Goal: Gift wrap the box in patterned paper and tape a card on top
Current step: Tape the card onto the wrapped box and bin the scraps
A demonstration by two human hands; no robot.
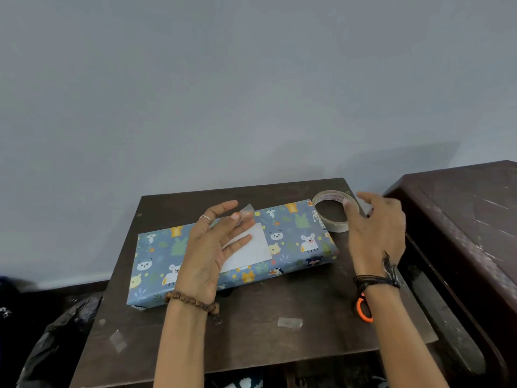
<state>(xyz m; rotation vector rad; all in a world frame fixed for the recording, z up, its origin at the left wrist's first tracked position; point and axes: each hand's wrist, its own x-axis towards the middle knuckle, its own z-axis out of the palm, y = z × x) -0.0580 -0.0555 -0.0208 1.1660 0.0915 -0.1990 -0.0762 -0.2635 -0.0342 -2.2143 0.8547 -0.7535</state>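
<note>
The box (pixel 293 233), wrapped in blue paper with cartoon animals, lies flat across the dark wooden table (pixel 251 326). A white card (pixel 253 250) rests on its top, partly hidden under my left hand (pixel 212 247). That hand hovers over the card with a small clear tape piece (pixel 247 212) stuck to a fingertip. My right hand (pixel 375 231) sits at the box's right end, fingers spread, touching the roll of clear tape (pixel 334 211), which rests on the box's far right corner.
Orange-handled scissors (pixel 363 309) lie on the table under my right wrist. Two loose tape scraps (pixel 289 322) stick to the tabletop near the front. A dark wooden cabinet (pixel 461 219) stands to the right, a black bag (pixel 64 331) to the left, a wall behind.
</note>
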